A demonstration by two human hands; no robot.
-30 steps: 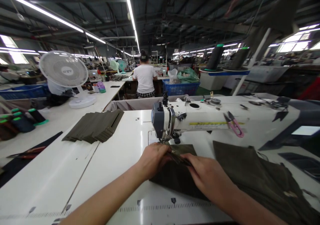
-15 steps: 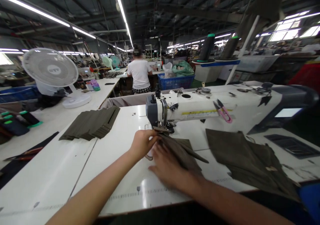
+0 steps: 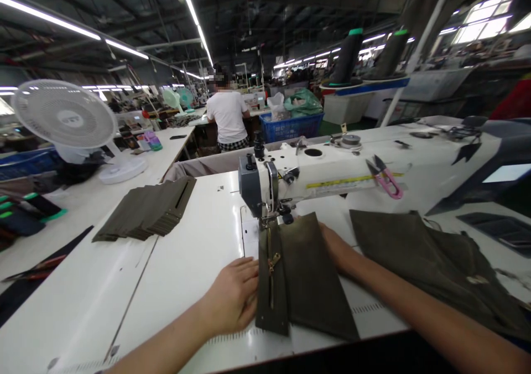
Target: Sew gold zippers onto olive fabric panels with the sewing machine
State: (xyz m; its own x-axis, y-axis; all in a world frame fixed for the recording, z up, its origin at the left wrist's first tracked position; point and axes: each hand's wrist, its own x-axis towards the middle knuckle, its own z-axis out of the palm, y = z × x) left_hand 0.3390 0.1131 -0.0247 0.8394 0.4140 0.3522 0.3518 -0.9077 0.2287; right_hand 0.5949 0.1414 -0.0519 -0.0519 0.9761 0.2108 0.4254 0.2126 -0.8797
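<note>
A dark olive fabric piece (image 3: 307, 277) with a zipper (image 3: 271, 263) along its left side lies flat under the needle of the white sewing machine (image 3: 315, 180). My left hand (image 3: 234, 296) rests on the table with fingers extended, touching the fabric's left edge. My right hand (image 3: 337, 247) lies at the fabric's right edge near the machine; part of the hand is tucked under the cloth, so I cannot see how its fingers are held.
A stack of olive cut pieces (image 3: 145, 213) sits at the left; a heap of olive fabric (image 3: 431, 258) lies at the right. Pink thread snips (image 3: 385, 177) rest on the machine arm. A white fan (image 3: 66, 122) stands far left. A person in a white shirt (image 3: 228, 117) stands beyond.
The crumpled fabric has been spread flat and aligned under the presser foot. My left hand dropped back to the fabric's left edge; my right hand moved to its right edge.
</note>
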